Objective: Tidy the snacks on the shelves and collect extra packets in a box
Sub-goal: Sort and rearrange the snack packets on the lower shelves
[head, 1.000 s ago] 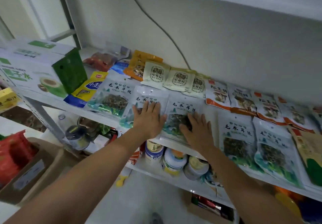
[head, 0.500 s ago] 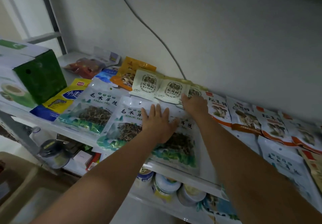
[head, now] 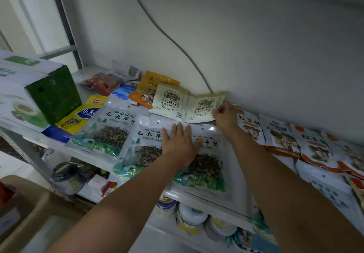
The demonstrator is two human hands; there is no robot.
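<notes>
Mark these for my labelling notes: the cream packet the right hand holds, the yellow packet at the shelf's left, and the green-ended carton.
held cream packet (head: 203,106): head view, round printed emblem.
yellow packet (head: 71,123): head view, yellow front below the blue logo.
green-ended carton (head: 54,96): head view, dark green end face.

Dim, flat indoor light with a cool cast; small glare spots on a glossy packet; wide-angle lens bends lines toward the edges; lower corners soft and blurred.
</notes>
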